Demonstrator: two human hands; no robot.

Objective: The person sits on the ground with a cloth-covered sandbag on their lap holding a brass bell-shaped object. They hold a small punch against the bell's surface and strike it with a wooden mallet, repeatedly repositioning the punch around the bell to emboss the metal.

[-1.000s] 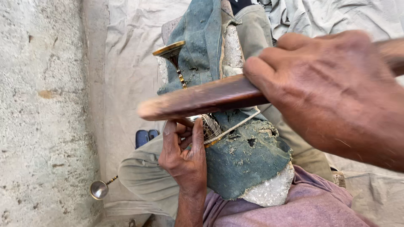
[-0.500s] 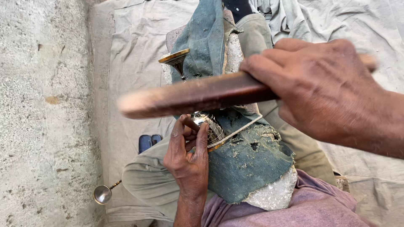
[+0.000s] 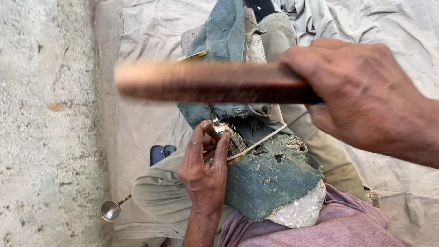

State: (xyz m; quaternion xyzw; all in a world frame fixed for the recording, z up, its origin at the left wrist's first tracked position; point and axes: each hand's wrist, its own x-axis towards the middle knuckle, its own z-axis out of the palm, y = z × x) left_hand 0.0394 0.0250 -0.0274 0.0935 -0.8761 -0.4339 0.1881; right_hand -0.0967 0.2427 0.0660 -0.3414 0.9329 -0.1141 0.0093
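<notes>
1. The right hand [image 3: 366, 96] is gripping a long, flat wooden stick [image 3: 210, 82], reddish-brown, fingers wrapped tight around its near end; the stick is lying almost level across the upper middle of the view and is smeared by motion blur, so its far tip is showing only as a soft pale edge.
2. The left hand [image 3: 203, 171] is pinching a small dark punch-like tool [image 3: 211, 132] between thumb and fingers, the fingers closed together around it, its tip pressing against a shiny metal piece [image 3: 231, 139].
3. That metal piece is looking silver on its rounded, ribbed body with a brass-coloured rim at its lower edge, and a thin stem is running up from it toward the stick.
4. It is resting on a worn blue denim cloth [image 3: 270, 174], frayed and holed, which is draped over a pale rough stone [image 3: 299, 210] lying on the person's lap.
5. A light cord [image 3: 263, 142] is crossing the cloth just beside the metal piece.
6. The stick is hiding the upper part of the stem; a brass-coloured edge [image 3: 194, 56] is peeking out above the stick, and whether it belongs to the same piece cannot be told.
7. The tool's working tip is hidden behind the fingers.
8. The right forearm is being cut off by the frame's right edge.
9. A small metal spoon-shaped ladle [image 3: 111, 210] is lying near the left knee, and a dark blue object [image 3: 161, 153] is half hidden behind the leg.
</notes>
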